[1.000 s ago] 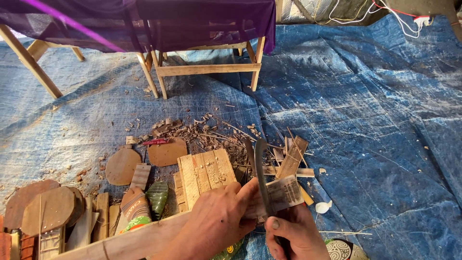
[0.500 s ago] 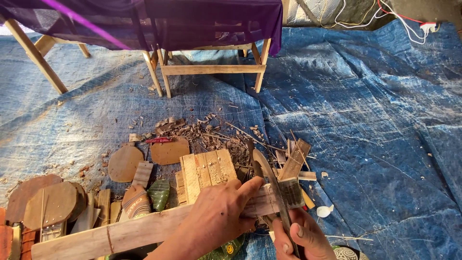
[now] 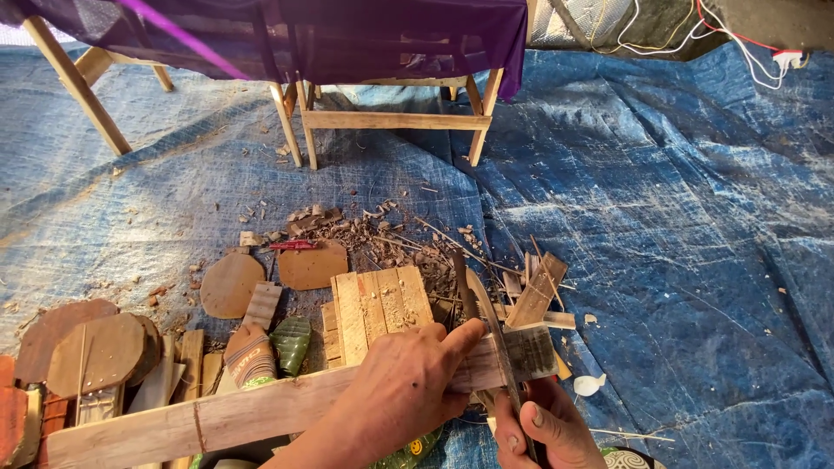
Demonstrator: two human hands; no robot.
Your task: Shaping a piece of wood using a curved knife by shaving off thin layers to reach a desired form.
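Hands at the lower edge of the head view work a long wooden batten (image 3: 261,412) that lies across the blue tarpaulin (image 3: 695,260) from lower left towards centre right. I see my left hand (image 3: 404,395) pressed on top of the batten near its right end, fingers curled over the wood and the index finger stretched towards the blade; it pins the piece rather than lifts it. My right hand (image 3: 543,430) sits just below, fingers wrapped tight round the handle of a long knife (image 3: 495,334), whose blade stands nearly upright across the batten's end section (image 3: 530,352). The edge appears to rest on or in the wood, though I cannot tell how deep it has bitten. Judged from this, the cut at the batten's end is under way but not through: the end section is attached, and the rest of the length shows no shaping. Behind the blade lie a small slatted board (image 3: 378,304), a scatter of shavings and offcuts (image 3: 373,234), and flat rounded wooden blanks (image 3: 230,282) to the left. A trestle with a purple cloth (image 3: 391,35) stands at the top.
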